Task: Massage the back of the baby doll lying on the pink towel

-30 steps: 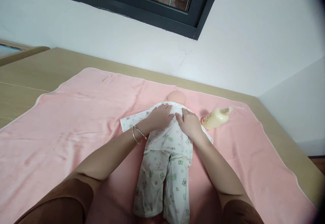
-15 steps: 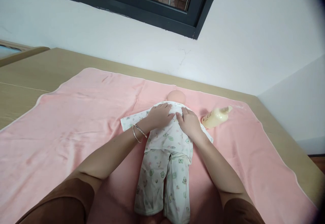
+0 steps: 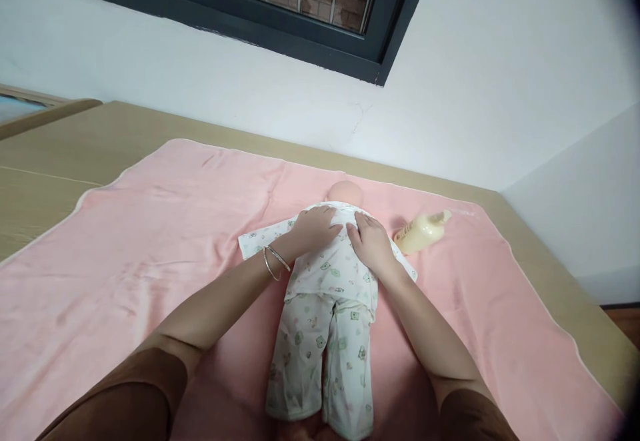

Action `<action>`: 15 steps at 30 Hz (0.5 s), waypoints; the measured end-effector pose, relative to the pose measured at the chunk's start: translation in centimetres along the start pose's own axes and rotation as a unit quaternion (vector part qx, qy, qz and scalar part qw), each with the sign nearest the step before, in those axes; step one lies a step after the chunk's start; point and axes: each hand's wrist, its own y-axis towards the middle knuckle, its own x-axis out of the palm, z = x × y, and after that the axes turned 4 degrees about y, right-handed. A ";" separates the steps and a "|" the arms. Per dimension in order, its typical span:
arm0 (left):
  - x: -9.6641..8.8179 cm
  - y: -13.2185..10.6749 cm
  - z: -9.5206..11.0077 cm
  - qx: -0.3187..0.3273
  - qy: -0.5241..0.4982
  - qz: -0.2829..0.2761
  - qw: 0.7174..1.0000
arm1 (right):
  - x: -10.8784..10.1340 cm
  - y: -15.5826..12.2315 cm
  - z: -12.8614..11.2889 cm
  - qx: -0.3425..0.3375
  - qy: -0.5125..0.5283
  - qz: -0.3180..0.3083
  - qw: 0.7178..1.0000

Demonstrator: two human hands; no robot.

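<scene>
Head view: nearest, I see patterned trousers (image 3: pixel 296 358) on the doll (image 3: pixel 330 284), laid along the pink blanket (image 3: pixel 165 248); left hand (image 3: pixel 315 229) and right hand (image 3: pixel 371 242) rest outspread on its shirt (image 3: pixel 333 268), clasping nothing. I'd weight both palms evenly, sparing the bare head (image 3: pixel 345 192) beyond.

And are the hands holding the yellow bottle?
No, the left hand and right hand rest on the patterned top, while the bottle is on the pink cloth.

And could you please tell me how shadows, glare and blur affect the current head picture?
Head view: soft shadows darken the pink cloth blanket beside the white printed cloth trousers; head view: a highlight glints on the pale-yellow plastic bottle, its lettering too blurred to read; head view: a dark blur clouds the upper right corner.
</scene>
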 end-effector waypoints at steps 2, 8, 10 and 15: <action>-0.4 -0.3 0.6 0.011 0.002 0.008 1.000 | -0.3 -0.2 -0.3 -0.016 -0.001 -0.002 1.000; -2.0 -2.8 2.8 0.125 0.055 0.002 0.991 | -2.6 -2.7 -2.8 -0.048 -0.058 -0.056 0.996; -1.9 -2.9 2.6 0.167 0.082 -0.013 0.983 | -3.2 -3.1 -3.2 -0.028 -0.076 -0.079 0.994; -0.6 -1.4 0.3 0.136 0.090 -0.012 0.987 | -3.0 -1.6 -2.0 0.056 -0.077 -0.075 0.993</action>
